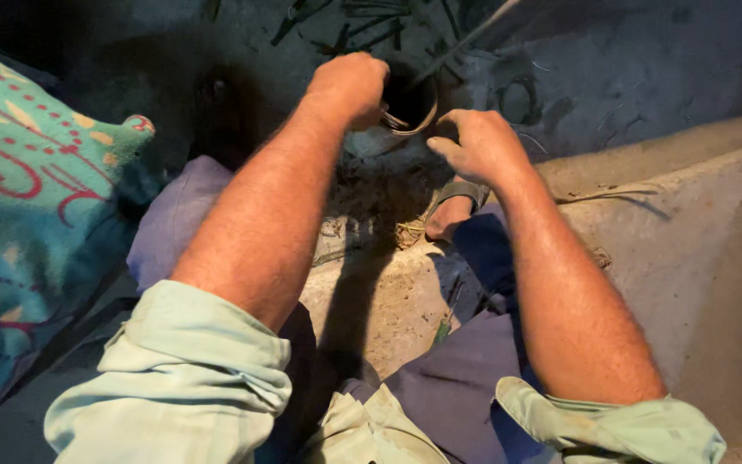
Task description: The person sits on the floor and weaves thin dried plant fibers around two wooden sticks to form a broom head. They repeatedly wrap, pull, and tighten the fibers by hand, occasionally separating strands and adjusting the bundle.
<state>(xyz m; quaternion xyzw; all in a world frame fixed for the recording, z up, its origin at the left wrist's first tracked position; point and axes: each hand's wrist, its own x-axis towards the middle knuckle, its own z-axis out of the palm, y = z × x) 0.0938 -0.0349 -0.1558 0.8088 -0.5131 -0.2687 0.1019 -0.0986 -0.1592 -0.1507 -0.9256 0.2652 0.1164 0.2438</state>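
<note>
We count two bare hands, left hand (349, 84) and right hand (481, 146), one dark round container (411, 101), one patterned teal cushion (32, 198), one sandalled foot (453, 210), and two rolled pale-green sleeves (182, 378).

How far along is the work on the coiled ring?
Done: strips are coiled into a small ring, and offcuts litter the ground. In hand: left hand grips the ring, right hand beside it. Left: a long loose strip still trails off.
</note>
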